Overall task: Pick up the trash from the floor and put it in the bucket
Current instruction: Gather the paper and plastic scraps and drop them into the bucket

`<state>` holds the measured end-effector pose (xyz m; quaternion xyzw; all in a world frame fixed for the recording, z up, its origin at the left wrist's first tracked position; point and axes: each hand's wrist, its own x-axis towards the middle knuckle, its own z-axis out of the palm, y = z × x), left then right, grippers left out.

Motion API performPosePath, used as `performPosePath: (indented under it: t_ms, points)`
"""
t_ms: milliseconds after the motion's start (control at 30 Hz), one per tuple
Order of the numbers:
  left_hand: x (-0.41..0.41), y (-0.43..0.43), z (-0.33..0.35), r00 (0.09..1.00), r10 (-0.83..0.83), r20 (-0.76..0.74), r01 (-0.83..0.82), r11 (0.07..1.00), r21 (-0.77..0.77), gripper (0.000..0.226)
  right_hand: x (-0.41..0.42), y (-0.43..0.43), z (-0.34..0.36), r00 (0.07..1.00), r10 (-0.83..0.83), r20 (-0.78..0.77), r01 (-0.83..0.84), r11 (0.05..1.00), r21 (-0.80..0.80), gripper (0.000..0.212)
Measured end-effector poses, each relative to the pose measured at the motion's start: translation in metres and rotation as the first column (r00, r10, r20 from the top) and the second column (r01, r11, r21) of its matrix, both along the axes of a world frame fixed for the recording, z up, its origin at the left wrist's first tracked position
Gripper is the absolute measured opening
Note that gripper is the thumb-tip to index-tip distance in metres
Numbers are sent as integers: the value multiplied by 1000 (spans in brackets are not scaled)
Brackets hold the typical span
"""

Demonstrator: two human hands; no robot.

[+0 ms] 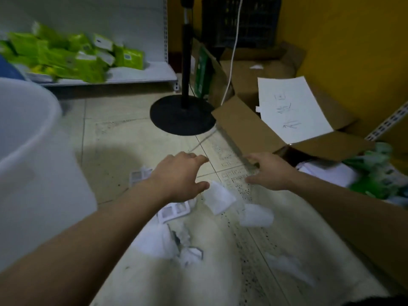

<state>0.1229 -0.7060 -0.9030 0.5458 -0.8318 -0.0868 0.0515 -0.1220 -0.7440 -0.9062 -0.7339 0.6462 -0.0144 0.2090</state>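
Floor (123, 146): pale tile, matt, speckled with dark grit along the joints. Bucket (26, 138): white plastic, smooth, faintly translucent. Trash (220, 198): white paper scraps, crumpled and matt; some printed with grey squares. Box (254, 131): brown cardboard, matt, flaps creased. Sheet (291, 109): smooth white paper with ink marks. Fan base (174, 115): black, matt; material unclear. Shelf (141, 77): white painted metal, perforated upright. Packs (66, 58): green plastic film, glossy. Wall (353, 40): yellow paint, flat.
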Motion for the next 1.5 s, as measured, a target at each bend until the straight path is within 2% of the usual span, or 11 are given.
performPosePath:
  t_ms: [233,367,567,733,833,900,967,1100,1167,1333,1500]
  points:
    - [-72,-4,-89,998,53,23,-57,962,267,71,-80,24,-126,990,-136,-39,141,937,320,83]
    - [-108,-2,-138,993,105,60,-120,926,357,75,-105,39,-175,989,-116,-96,144,907,396,88]
    - [-125,-8,-184,984,140,111,-172,909,380,78,-93,43,-194,992,-2,-125,38,958,284,76]
    - [-128,-29,-210,982,156,104,-186,892,413,82,-88,53,-214,983,108,-148,-74,973,217,43]
    - [-129,-31,-221,975,178,130,-217,877,430,76,-95,61,-222,990,62,-128,-47,993,112,26]
    - [-129,-27,-225,967,191,168,-240,905,351,65,-96,64,-223,996,-13,-85,19,997,79,21]
    - [-128,-20,-230,967,179,180,-223,936,271,48,-94,65,-221,996,-92,-13,93,993,78,20]
    - [-118,-10,-231,978,205,25,-204,943,262,24,-84,68,-209,966,-137,221,128,990,56,22]
    - [-110,-11,-225,981,190,-26,-181,962,204,21,-81,65,-204,952,-129,277,133,991,4,31]
    - [-85,-22,-189,981,186,-59,-177,976,126,11,-66,54,-193,924,-184,336,195,981,1,25]
    - [-45,-32,-133,967,206,-147,-194,977,93,17,-31,31,-155,889,-123,440,168,984,-63,29]
